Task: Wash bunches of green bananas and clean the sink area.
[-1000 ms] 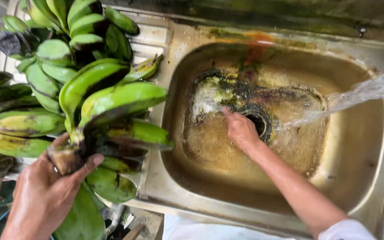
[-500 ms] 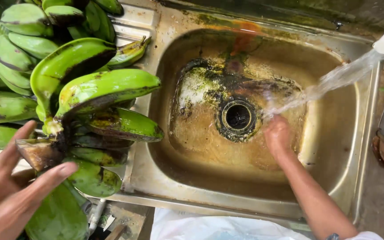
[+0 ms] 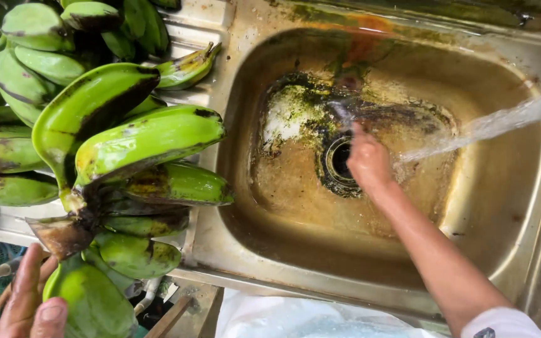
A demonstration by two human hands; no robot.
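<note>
- Filling the right half of the view, a stained steel sink takes a stream of water coming in from the right.
- Resting on the draining board to the left, a big bunch of green bananas hangs over the counter edge.
- Reaching into the basin, the right hand has its fingers pressed together, rubbing just beside the drain.
- Spread open, the left hand touches the lowest banana, just under the cut stalk.
</note>
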